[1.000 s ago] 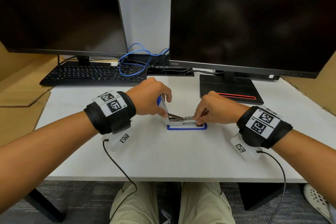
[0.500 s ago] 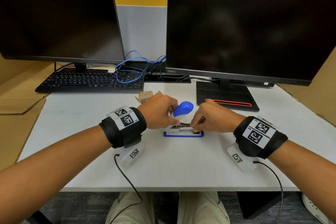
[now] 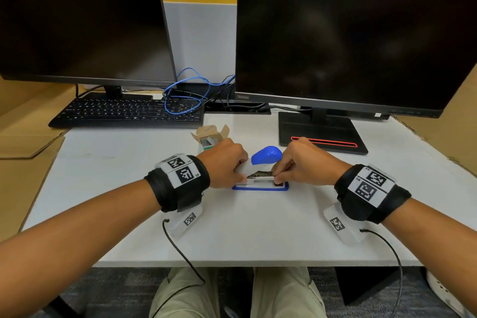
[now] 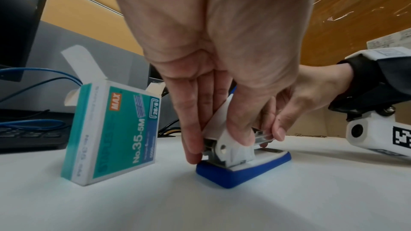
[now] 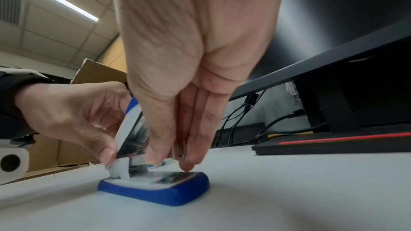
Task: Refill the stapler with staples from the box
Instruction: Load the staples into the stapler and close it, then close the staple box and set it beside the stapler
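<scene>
While the stapler [image 3: 260, 183] is sitting near the middle of the surface [image 3: 258, 235] with its blue base flat and its long axis running from 9 o'clock to 3 o'clock in the head view, both hands are closing on it from opposite ends. The left hand [image 3: 224, 162] is gripping the hinge end at 9 o'clock, thumb and fingers curled around the white body and propping the blue-tipped lid [image 3: 267, 155] open, tilted up toward 12 o'clock. The right hand [image 3: 302, 165] is working at the 3 o'clock end, its grip narrowed to a pinch, thumb and fingertips [image 5: 155, 157] pressing on the metal channel [image 3: 260, 175]; a strip of staples seems to be lying in or on that channel, though I cannot tell how far it is seated. The staple box [image 4: 113, 129] is standing open at about 11 o'clock from the stapler, just behind the left hand. My judgement is that the coming move is turning on that axis: the strip has to be travelling lengthwise along the channel, so the right hand, nearer the open front, is the one placed to be pushing it.
</scene>
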